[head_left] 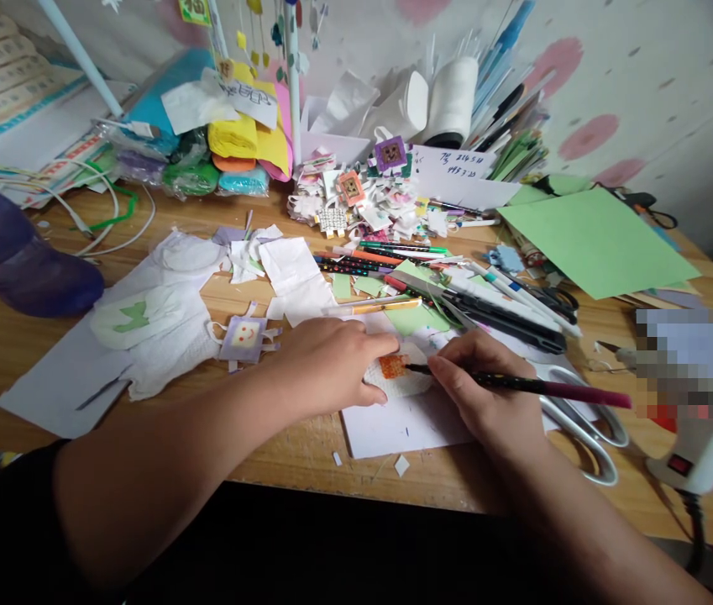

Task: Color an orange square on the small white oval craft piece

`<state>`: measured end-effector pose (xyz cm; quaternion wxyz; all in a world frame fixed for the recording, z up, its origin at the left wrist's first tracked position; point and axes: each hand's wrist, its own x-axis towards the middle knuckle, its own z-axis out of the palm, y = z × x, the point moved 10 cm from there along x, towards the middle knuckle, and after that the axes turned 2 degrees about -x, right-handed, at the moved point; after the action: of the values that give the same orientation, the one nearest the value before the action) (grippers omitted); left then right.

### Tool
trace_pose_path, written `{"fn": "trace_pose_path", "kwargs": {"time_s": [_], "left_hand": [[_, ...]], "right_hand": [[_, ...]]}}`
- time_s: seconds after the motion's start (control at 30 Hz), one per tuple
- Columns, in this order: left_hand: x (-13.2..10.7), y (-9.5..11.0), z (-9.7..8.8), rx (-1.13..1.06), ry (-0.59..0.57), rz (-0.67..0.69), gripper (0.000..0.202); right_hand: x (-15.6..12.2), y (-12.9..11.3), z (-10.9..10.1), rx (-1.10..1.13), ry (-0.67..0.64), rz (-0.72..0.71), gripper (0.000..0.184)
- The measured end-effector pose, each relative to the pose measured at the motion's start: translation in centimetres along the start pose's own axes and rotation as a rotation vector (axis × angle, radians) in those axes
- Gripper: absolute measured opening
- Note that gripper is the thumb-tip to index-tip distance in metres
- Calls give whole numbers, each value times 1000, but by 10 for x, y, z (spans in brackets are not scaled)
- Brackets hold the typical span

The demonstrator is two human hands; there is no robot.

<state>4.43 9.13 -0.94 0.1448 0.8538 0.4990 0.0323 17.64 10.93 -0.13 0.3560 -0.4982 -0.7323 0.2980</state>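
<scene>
A felt-tip pen (551,388) with a dark dotted barrel and a maroon end is gripped in my right hand (498,395). Its tip meets an orange-coloured square (394,366) on a small piece of white textured tissue (410,385). My left hand (331,361) holds the left edge of that tissue between thumb and fingers; some fingertips are hidden. Beneath lies a white sheet of paper (374,433). Left of my left hand rests a small purple paper figure (244,338) with a smiling face.
Large silver-handled scissors (608,466) lie right of my right hand. Several pens (387,260) and a black cutter knife (507,319) lie behind. A pile of small paper figures (362,202), green card (601,239), a purple bottle (22,252) and a white glue gun (689,454) surround the work.
</scene>
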Motion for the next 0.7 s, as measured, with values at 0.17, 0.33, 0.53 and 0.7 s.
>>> {"fn": "trace_pose_path", "kwargs": {"time_s": [0.17, 0.33, 0.53, 0.7], "left_hand": [[0, 0, 0, -6, -14, 6, 38], [1, 0, 0, -8, -18, -3, 39], [0, 0, 0, 2, -9, 3, 38], [1, 0, -1, 5, 6, 6, 36]], "right_hand": [[0, -1, -2, 18, 11, 18, 16], [2, -1, 1, 46, -14, 35, 17], [4, -5, 3, 28, -20, 31, 18], [3, -5, 3, 25, -18, 11, 17]]}}
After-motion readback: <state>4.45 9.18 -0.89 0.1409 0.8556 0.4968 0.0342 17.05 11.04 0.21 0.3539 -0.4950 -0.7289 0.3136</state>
